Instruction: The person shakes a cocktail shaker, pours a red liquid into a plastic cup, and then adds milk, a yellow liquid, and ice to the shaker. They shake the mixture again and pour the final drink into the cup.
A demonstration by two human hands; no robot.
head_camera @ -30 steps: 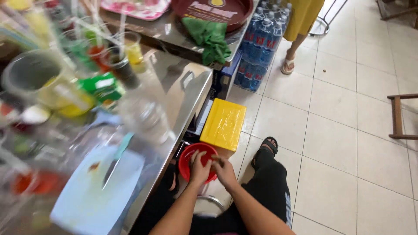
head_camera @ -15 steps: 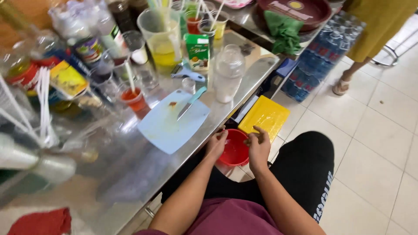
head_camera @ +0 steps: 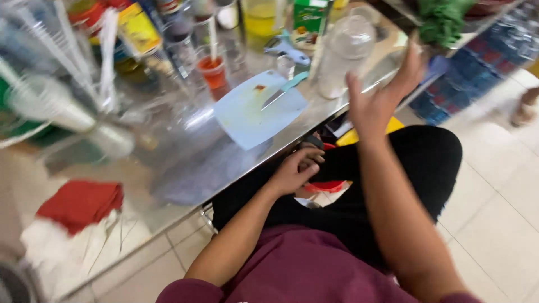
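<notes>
My left hand is low, just under the steel table's edge, with its fingers curled on the rim of a red bowl over my lap. My right hand is raised above the table's edge, fingers spread and holding nothing. It is close to a clear plastic jar. A pale blue cutting board lies on the table with a teal-handled knife across it.
Behind the board stand a cup of orange-red drink, a green carton and blurred cups with straws. A red cloth lies at the left. A yellow box and wrapped bottles sit on the floor to the right.
My right hand has left the red bowl and risen open toward the clear jar. My left hand has stayed at the bowl. The view has swung and blurred.
</notes>
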